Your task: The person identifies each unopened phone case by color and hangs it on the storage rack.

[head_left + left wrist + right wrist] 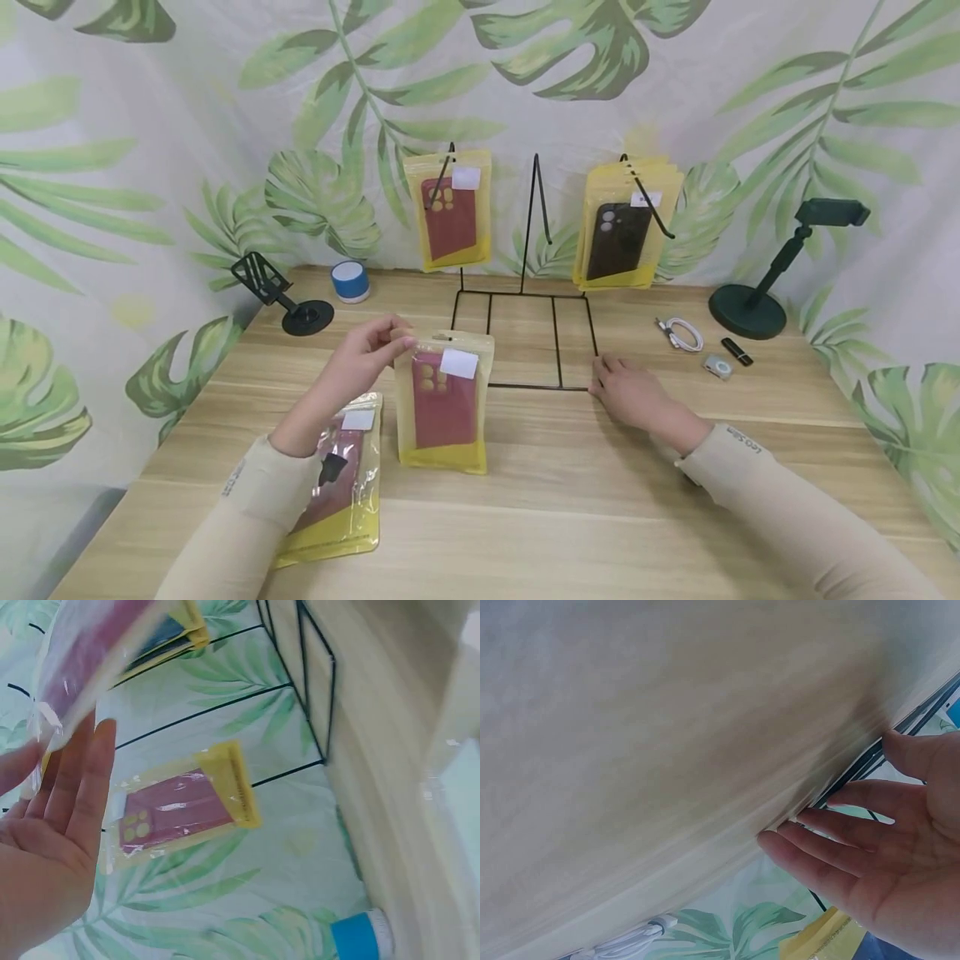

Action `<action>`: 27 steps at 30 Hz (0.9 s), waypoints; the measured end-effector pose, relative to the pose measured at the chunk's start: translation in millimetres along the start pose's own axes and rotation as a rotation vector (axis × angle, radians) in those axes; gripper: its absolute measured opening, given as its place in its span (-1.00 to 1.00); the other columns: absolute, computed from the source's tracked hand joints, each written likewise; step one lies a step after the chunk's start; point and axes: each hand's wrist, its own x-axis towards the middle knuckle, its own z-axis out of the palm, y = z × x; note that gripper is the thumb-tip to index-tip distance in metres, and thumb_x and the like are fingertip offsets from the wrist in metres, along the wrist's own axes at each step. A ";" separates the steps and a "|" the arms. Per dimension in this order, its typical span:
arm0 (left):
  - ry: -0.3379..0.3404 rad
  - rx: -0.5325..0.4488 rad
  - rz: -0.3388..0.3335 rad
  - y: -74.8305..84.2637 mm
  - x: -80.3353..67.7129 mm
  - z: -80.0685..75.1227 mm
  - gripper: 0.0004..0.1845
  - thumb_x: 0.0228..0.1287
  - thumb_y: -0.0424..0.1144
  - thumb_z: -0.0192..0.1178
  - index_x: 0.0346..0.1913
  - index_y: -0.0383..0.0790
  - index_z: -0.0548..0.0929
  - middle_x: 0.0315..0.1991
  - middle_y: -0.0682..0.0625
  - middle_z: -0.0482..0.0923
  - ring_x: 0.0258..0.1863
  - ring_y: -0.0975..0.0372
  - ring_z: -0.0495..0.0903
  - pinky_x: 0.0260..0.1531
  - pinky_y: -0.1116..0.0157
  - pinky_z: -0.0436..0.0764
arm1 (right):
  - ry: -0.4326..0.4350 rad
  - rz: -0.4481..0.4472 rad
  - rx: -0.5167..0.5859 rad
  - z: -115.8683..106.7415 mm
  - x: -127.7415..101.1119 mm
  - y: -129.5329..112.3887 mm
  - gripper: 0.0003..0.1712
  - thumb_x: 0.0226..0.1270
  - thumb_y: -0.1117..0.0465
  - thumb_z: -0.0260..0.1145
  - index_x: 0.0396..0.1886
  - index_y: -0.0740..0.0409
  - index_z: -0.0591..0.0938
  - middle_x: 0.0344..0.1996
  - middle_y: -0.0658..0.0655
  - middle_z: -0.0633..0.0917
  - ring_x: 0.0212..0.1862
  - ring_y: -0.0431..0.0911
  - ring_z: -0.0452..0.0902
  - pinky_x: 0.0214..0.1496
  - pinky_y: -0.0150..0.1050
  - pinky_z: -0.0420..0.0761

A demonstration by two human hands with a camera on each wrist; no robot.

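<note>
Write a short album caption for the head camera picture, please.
A left hand pinches a yellow pouch holding a red phone case upright, while the right hand rests by a black wire rack.

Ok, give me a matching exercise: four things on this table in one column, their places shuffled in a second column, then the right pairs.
Things:
1. red case packet
2. blue speaker
3. white cable
4. black case packets

Places:
A. hanging on the right hook of the wire rack
B. pinched at its top by the left hand
C. lying near the dark green stand
D. at the back left, beside the black phone holder

Pairs: 1-B, 2-D, 3-C, 4-A
</note>
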 end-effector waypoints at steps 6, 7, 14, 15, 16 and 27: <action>0.128 -0.055 0.084 20.6 13.6 -5.8 -0.86 0.42 -0.36 0.16 -0.18 -0.44 0.59 -0.50 0.08 0.48 -0.54 0.33 0.38 -0.53 0.44 0.41 | -0.008 0.026 0.043 1.4 -1.0 0.1 -0.40 0.51 0.07 0.17 0.27 0.50 0.47 0.23 0.48 0.53 0.24 0.31 0.50 0.26 0.13 0.54; 0.154 -0.066 0.103 25.3 17.2 -8.1 -0.86 0.42 -0.37 0.16 -0.19 -0.45 0.59 -0.51 0.11 0.49 -0.55 0.34 0.38 -0.54 0.45 0.40 | -0.010 0.030 0.049 2.0 -1.1 0.2 -0.40 0.51 0.07 0.17 0.28 0.50 0.46 0.23 0.48 0.53 0.24 0.32 0.49 0.27 0.13 0.54; 0.299 -0.195 0.206 61.2 47.6 -27.3 -0.85 0.42 -0.36 0.16 -0.21 -0.45 0.58 -0.56 0.22 0.48 -0.62 0.37 0.30 -0.63 0.48 0.32 | -0.017 0.002 0.003 3.9 -0.9 1.1 -0.41 0.51 0.07 0.16 0.26 0.51 0.48 0.24 0.47 0.53 0.26 0.31 0.48 0.31 0.11 0.51; 0.314 -0.213 0.216 64.7 51.8 -29.1 -0.87 0.42 -0.36 0.16 -0.21 -0.42 0.58 -0.56 0.23 0.50 -0.62 0.37 0.30 -0.64 0.47 0.31 | -0.018 0.001 -0.002 4.1 -0.6 1.2 -0.41 0.51 0.07 0.16 0.26 0.50 0.48 0.23 0.47 0.53 0.26 0.31 0.48 0.30 0.11 0.51; 0.329 -0.226 0.225 67.1 55.8 -30.7 -0.88 0.43 -0.35 0.16 -0.23 -0.38 0.58 -0.56 0.23 0.51 -0.63 0.37 0.29 -0.65 0.47 0.29 | -0.018 0.004 -0.002 4.2 -0.4 1.3 -0.41 0.51 0.07 0.16 0.26 0.50 0.48 0.23 0.47 0.53 0.26 0.31 0.49 0.30 0.12 0.51; 0.397 -0.261 0.198 66.9 75.7 -37.2 -0.91 0.45 -0.25 0.16 -0.27 -0.14 0.57 -0.59 0.18 0.44 -0.64 0.35 0.25 -0.63 0.44 0.27 | 0.034 -0.019 -0.041 1.7 -1.5 -0.3 -0.41 0.48 0.06 0.20 0.21 0.51 0.52 0.17 0.46 0.58 0.18 0.27 0.55 0.17 0.07 0.62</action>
